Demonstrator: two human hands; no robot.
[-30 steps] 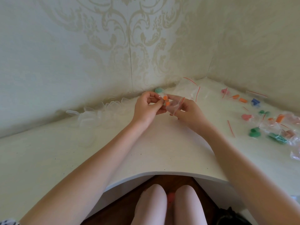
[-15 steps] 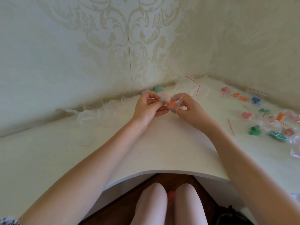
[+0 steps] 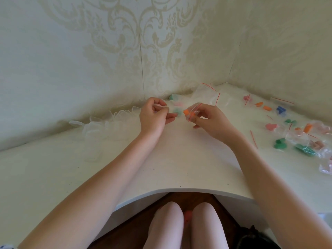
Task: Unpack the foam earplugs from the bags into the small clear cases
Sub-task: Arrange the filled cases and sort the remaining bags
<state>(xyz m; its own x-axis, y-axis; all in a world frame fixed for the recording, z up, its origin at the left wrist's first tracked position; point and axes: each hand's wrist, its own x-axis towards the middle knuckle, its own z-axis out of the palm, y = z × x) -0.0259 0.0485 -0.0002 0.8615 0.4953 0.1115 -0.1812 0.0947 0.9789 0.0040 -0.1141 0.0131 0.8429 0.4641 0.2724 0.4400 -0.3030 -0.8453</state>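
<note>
The two hands have drawn apart since half a second ago, when their fingertips met over the bag. At frame centre the right hand (image 3: 208,119) pinches a small clear zip bag (image 3: 193,113) with a red seal line, and an orange foam earplug (image 3: 186,111) pokes out of its left end. The left hand (image 3: 154,115) is curled, its fingertips pinched together; whether it holds a clear case there cannot be told. A gap now shows between the hands, and through it a teal earplug (image 3: 177,110) and a pale pink one (image 3: 178,104) lie on the worktop (image 3: 170,159).

To the left of centre, a heap of small clear cases (image 3: 107,123) sits along the wall edge. At the right of the frame, loose coloured earplugs and more bags (image 3: 305,139) spread toward the right border. Empty bags (image 3: 209,95) lie in the corner behind the hands. The broad middle of the worktop, from the hands down to its curved front edge, is open room.
</note>
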